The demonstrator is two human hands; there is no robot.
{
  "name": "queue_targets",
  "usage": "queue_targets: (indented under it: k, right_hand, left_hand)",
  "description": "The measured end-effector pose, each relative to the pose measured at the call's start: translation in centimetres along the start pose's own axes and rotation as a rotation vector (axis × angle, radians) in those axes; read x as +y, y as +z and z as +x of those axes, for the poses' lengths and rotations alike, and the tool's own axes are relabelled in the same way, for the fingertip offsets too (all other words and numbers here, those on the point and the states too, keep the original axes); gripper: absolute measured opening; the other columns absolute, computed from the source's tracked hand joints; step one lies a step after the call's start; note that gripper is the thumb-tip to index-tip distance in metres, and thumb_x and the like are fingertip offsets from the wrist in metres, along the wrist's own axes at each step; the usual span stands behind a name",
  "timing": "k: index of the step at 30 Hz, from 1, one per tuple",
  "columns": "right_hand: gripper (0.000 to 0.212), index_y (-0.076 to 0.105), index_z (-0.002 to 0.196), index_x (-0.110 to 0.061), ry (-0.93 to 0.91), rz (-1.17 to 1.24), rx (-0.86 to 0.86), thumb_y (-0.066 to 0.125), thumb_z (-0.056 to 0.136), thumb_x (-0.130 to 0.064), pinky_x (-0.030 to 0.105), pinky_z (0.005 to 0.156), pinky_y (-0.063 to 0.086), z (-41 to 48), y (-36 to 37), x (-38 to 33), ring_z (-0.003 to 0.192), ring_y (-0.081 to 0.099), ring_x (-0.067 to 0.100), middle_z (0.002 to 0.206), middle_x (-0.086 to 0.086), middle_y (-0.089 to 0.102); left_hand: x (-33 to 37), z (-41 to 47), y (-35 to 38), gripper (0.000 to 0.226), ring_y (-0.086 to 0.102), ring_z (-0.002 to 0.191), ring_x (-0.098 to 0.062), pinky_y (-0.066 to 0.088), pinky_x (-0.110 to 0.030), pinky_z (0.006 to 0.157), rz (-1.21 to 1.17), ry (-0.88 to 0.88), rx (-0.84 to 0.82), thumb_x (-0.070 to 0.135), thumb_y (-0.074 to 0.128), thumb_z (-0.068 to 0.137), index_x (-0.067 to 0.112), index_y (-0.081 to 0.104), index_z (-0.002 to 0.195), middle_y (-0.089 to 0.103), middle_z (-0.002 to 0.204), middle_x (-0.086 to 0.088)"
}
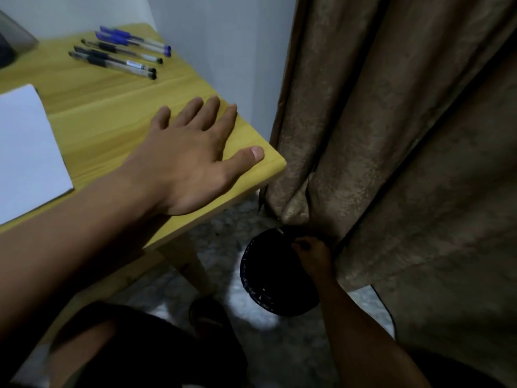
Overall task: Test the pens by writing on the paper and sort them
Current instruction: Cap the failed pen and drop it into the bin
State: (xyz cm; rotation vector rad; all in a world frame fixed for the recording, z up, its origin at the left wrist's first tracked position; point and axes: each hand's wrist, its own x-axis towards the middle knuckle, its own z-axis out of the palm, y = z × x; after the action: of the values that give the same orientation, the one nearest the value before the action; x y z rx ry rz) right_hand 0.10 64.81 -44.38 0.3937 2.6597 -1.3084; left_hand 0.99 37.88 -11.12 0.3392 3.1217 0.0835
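Upper left of frame, on the table (117,107): five pens (120,53), laid side by side, two blue on the far side and three black on the near side. Long axes parallel, running from upper left to lower right of frame.

Left edge of frame: paper (28,152), white, flat on the table, only partly in view.

Centre of frame: left hand (193,161), released, palm down, fingers spread flat on the table near its right corner, grasping nothing. Pens up and to the left of the fingertips, well apart, nothing between.

Lower right of centre: right hand (313,256), below table level, at the rim of a dark bin (268,275) on the floor, against the curtain (391,135). Fingers curled; too dark to tell whether grasping anything.

Judged nearer to the pens: left hand. Judged approach for the next pick: along the table toward upper left, closing across the barrel at a right angle to the long axis, starting with the nearest black pen.
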Motion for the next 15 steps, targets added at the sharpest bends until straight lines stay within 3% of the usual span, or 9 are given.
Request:
queue_targets:
  k: [4, 8, 11, 15]
  right_hand:
    - [0.023, 0.077, 0.11, -0.005, -0.01, -0.022, 0.021, 0.075, 0.088, -0.013, 0.041, 0.098, 0.053, 0.3, -0.5, -0.1, 0.105, 0.071, 0.03, 0.109, 0.015, 0.077]
    - [0.023, 0.076, 0.111, -0.008, -0.025, -0.03, -0.008, 0.072, 0.09, -0.016, 0.028, 0.091, 0.05, 0.0, -2.1, -2.0, 0.102, 0.07, 0.023, 0.106, 0.007, 0.076]
    - [0.03, 0.074, 0.119, -0.011, -0.068, -0.091, -0.044, 0.072, 0.091, -0.022, 0.025, 0.088, 0.046, -0.5, -3.6, -4.1, 0.108, 0.069, 0.027, 0.114, 0.01, 0.075]
    - [0.041, 0.069, 0.126, -0.021, -0.164, -0.222, -0.071, 0.064, 0.089, -0.038, 0.031, 0.091, 0.05, -1.9, -7.0, -8.5, 0.112, 0.067, 0.029, 0.122, 0.009, 0.072]
  left_hand:
    - [-0.1, 0.0, 0.0, 0.092, -0.006, 0.153, -0.017, 0.002, -0.053, 0.122, 0.0, 0.003, -0.001, 0.084, -0.002, 0.082, 0.031, -0.004, 0.157, -0.005, 0.166, 0.002]
    - [0.0, -0.1, -0.1, 0.093, -0.007, 0.153, -0.017, 0.001, -0.052, 0.122, 0.003, 0.003, -0.01, 0.085, -0.004, 0.081, 0.032, -0.006, 0.157, -0.006, 0.166, 0.002]
    - [0.1, -0.1, -0.3, 0.094, -0.007, 0.153, -0.017, 0.001, -0.052, 0.122, 0.0, 0.003, -0.022, 0.085, -0.005, 0.08, 0.031, -0.006, 0.157, -0.007, 0.166, 0.002]
    - [0.2, -0.2, -0.3, 0.095, -0.007, 0.153, -0.017, 0.001, -0.052, 0.122, -0.006, -0.005, -0.034, 0.086, -0.004, 0.08, 0.03, -0.006, 0.157, -0.007, 0.166, 0.001]
